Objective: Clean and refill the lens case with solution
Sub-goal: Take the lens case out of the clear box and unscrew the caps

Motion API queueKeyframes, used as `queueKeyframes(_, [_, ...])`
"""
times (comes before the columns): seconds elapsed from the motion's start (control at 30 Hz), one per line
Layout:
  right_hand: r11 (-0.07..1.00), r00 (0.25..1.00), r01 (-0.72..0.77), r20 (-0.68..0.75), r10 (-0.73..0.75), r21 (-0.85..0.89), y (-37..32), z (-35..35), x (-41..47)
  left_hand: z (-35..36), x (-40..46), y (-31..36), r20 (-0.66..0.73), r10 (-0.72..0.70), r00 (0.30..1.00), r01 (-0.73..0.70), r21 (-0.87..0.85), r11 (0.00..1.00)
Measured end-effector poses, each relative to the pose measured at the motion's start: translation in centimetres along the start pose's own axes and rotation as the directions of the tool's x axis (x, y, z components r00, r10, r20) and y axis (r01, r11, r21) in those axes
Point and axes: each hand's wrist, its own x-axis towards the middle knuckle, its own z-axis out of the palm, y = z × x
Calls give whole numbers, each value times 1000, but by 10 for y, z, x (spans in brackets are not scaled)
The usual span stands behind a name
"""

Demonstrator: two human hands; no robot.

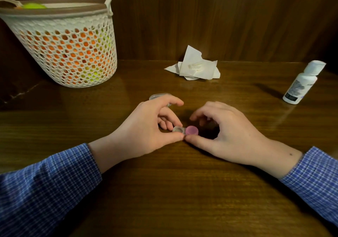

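The left hand [146, 127] pinches the small clear plastic lens case [184, 130] between thumb and curled fingers at its left well, which looks uncapped and shows a pale, shiny hollow. The right hand [226, 132] is curled over the other end, its thumb tip touching the near edge beside the round pink screw cap [192, 130] that sits on the right well; its fingers arch above the cap, and whether they grip it cannot be told. The case lies flat on the dark brown wooden table [182, 191], between the 2 hands and close to the person.

Just beyond the left hand's fingers a clear, flattish plastic piece [159, 96] rests on the table, possibly the other cap, though it is partly hidden. Farther back lies a crumpled white paper tissue [197, 66], and well to the right stands a white plastic solution bottle [301, 83] with its cap on. A white perforated plastic basket [69, 44] holding orange and yellow-green things stands at the far left.

By my judgement the opening step is in hand: 1 well is open and the pink cap is left. The next move calls for the left hand to steady the case while the right twists the cap off; wiping and refilling are not yet begun.
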Motion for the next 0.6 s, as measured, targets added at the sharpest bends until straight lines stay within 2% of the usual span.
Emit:
queueKeyframes(0.1, [1000,999,4,40,-4,-19,-3,0,2,0,1,1,-1,-13,1000,13,-2,1000])
queueKeyframes(0.33, [979,994,-59,99,40,193,-2,2,5,-3,4,3,48,-46,998,46,-6,999])
queueKeyframes(0.6, [949,987,-42,162,-10,314,4,-1,11,-4,5,2,66,-42,997,42,1,999])
